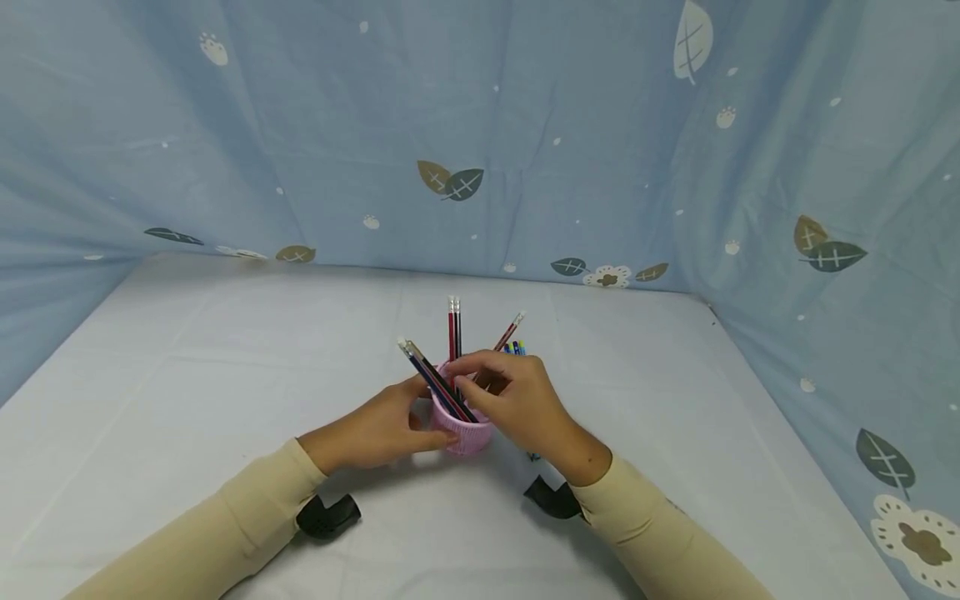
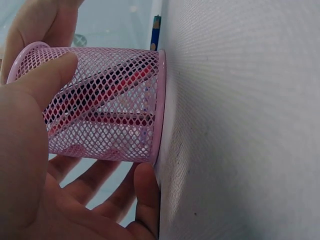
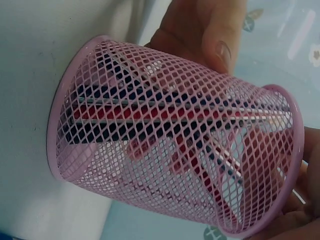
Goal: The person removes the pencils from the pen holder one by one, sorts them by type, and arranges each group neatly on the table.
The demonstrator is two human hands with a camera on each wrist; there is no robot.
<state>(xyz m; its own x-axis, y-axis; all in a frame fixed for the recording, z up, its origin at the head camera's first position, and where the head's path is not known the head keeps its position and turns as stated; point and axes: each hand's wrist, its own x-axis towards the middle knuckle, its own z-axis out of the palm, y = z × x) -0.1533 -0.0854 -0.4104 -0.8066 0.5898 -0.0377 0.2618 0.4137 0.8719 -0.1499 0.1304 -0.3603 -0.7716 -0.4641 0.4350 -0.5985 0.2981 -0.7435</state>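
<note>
A person worked at a white worktop (image 1: pixel 622 375) with one pink mesh cup (image 1: pixel 469 437), standing upright at the centre of the scene. The left hand (image 1: pixel 378 423) gripped the cup from its left; the right hand (image 1: pixel 519 402) reached over the rim from the right, though whether its fingertips pinched anything could not be told. At least five eraser-tipped pencils (image 1: pixel 454 327) stood in the cup: two leaning left, two upright at the far side, one tilted right. Blue pencils (image 1: pixel 516 347), their number partly hidden by the right hand, lay to the cup's right.

From the left wrist, red and dark pencils showed through the mesh, and one blue pencil's end showed beyond the base.

From the right wrist, the left thumb pressed the wall, with two fingertips visible through the mesh.
</note>
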